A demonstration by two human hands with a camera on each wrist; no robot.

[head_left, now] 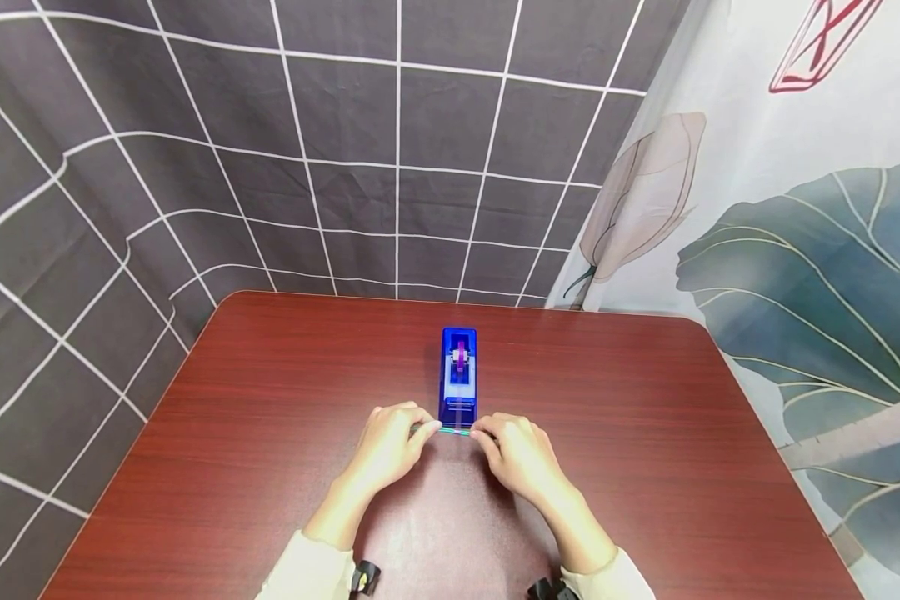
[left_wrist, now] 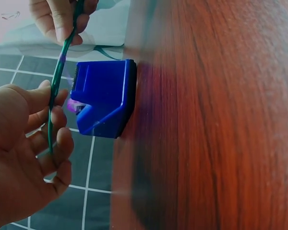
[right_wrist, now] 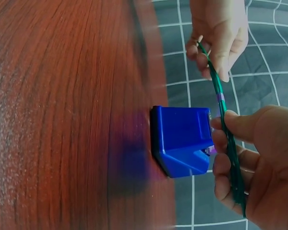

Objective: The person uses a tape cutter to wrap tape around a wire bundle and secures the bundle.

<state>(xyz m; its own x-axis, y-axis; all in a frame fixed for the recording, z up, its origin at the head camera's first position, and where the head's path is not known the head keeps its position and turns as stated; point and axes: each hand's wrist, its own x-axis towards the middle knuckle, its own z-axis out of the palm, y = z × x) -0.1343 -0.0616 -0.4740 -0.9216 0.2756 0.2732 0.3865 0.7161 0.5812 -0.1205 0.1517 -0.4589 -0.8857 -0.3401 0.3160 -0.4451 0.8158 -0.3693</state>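
A long, thin green bundle, like a twisted strip (right_wrist: 217, 84), is stretched between my two hands at the front of a blue tape dispenser (head_left: 460, 390). My left hand (head_left: 392, 443) pinches one part of it between thumb and forefinger, the other fingers loosely bent below. On the opposite side my right hand (head_left: 522, 454) pinches it likewise, with its end lying along the palm. Between the hands a band of purple tape (right_wrist: 221, 97) crosses the bundle, close to the dispenser's toothed edge. The purple tape roll (head_left: 461, 356) sits inside the dispenser.
The dispenser stands on a reddish-brown wooden table (head_left: 285, 383), towards its far side. Behind the table hangs a dark grey curtain with white grid lines (head_left: 345, 108); a pale curtain with leaf prints (head_left: 817, 275) hangs at the right.
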